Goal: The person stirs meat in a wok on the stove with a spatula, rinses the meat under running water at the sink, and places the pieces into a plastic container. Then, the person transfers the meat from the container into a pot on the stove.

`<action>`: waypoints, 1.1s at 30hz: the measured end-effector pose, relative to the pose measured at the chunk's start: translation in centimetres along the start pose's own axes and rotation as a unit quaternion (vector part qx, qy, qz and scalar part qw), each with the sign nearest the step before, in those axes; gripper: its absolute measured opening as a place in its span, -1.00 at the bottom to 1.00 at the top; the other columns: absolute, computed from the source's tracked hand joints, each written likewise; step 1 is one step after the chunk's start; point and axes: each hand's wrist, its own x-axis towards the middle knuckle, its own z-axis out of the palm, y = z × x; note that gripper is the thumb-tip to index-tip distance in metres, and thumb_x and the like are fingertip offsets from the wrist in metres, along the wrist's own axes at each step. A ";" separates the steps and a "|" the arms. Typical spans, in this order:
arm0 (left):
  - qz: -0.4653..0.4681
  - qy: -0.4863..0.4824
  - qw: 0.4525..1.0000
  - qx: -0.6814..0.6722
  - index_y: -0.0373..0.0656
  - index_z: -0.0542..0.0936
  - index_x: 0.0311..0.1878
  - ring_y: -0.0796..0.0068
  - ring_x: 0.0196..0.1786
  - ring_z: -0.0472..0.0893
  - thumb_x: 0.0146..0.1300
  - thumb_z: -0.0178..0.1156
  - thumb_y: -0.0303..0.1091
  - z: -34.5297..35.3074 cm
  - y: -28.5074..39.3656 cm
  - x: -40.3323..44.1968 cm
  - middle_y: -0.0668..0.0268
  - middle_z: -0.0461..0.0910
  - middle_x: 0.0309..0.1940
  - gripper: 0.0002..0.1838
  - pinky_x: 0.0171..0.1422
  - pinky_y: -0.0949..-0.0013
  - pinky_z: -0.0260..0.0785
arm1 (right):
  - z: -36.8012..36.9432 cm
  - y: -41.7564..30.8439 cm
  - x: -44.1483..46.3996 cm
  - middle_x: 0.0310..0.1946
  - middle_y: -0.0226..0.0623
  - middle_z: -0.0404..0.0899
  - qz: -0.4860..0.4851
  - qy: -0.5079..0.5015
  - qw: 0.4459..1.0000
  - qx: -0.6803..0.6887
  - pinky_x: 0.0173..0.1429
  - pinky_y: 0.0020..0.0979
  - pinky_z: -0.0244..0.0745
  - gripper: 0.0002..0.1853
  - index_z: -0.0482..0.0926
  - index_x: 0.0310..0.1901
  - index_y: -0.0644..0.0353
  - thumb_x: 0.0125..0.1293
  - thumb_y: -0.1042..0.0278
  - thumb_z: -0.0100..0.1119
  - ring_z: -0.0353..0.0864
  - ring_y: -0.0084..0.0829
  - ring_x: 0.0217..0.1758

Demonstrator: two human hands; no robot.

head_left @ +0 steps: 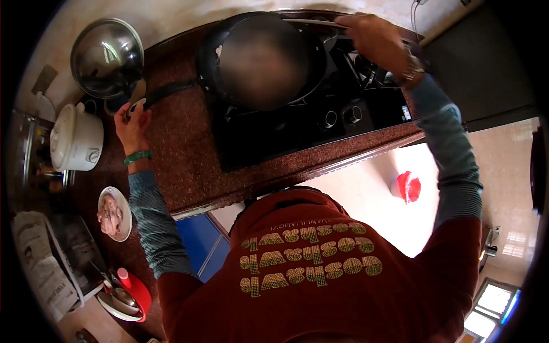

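Observation:
A black wok [207, 68] sits on the black gas stove [269, 143]; a blurred patch hides most of what is inside. My left hand [134, 127], with a green bangle at the wrist, is closed around the end of the wok's long black handle [171, 89]. At the far right side of the wok, my right hand [374, 43] grips a long thin utensil handle [314, 23]. This utensil reaches over the wok's rim, and its working end is hidden by the blur. Some pale bit of food [219, 51] shows at the wok's left inner edge.
Behind my left hand a shiny domed lid [107, 54] leans by the wall. A white electric cooker [78, 140], a plate [127, 220] with raw meat [110, 215] and a red basin [142, 294] with utensils line the left counter. A red-and-white bucket [407, 187] stands on the floor.

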 end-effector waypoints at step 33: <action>0.004 -0.013 1.000 0.002 -0.10 0.38 -0.02 0.43 -0.32 0.62 0.11 0.29 -0.40 -0.2 0.4 -1.1 0.25 0.56 -0.23 -0.61 -0.27 0.47 0.49 | -4.8 -1.3 -1.2 -0.39 -0.35 0.63 -0.006 -0.082 0.996 0.042 -0.25 -0.33 0.51 -0.77 0.64 -0.22 0.08 0.04 0.52 0.17 0.60 -0.36 -0.32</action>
